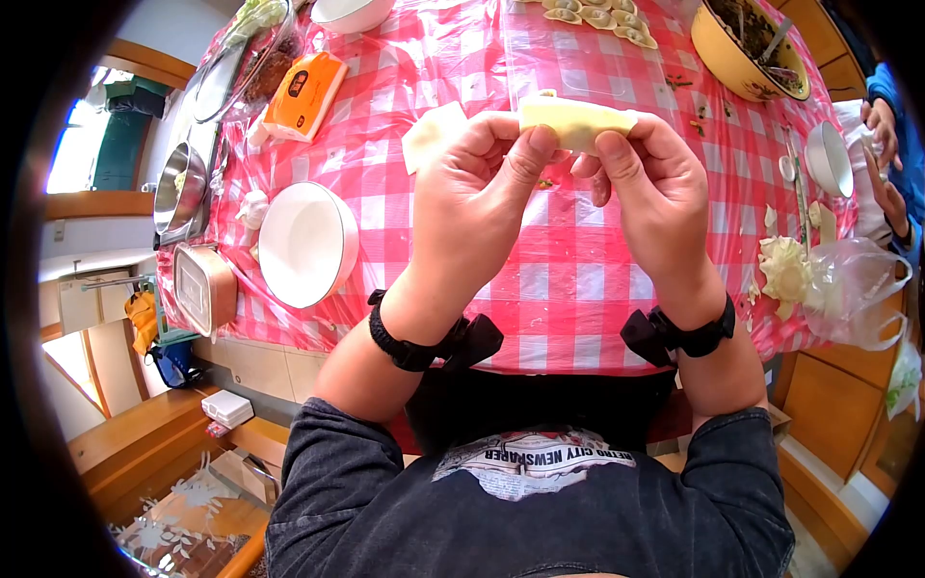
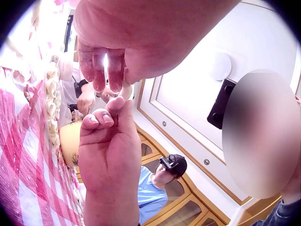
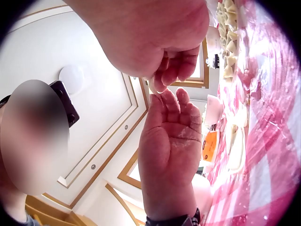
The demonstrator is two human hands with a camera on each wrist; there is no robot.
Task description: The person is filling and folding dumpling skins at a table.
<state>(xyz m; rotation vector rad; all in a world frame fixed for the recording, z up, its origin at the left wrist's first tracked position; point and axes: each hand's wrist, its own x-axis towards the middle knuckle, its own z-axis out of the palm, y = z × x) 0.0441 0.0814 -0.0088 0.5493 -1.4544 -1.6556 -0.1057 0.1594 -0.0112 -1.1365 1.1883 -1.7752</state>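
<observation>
Both hands hold a pale yellow dough wrapper (image 1: 578,123), folded over into a strip, above the table. My left hand (image 1: 472,197) pinches its left end between thumb and fingers. At the other end, my right hand (image 1: 665,197) does the same, thumb on the near side. In the wrist views only a thin edge of the dough shows between the fingertips. Another flat wrapper (image 1: 421,144) lies on the cloth, partly behind the left hand. Shaped dumplings (image 1: 597,17) sit in rows at the far side.
A red checked tablecloth (image 1: 540,308) covers the table. At far right stands a yellow bowl (image 1: 708,43) of dark filling with utensils. A white bowl (image 1: 308,246) and an orange packet (image 1: 305,96) are left; a plastic bag (image 1: 853,294) lies right, near another person's hands (image 1: 882,130).
</observation>
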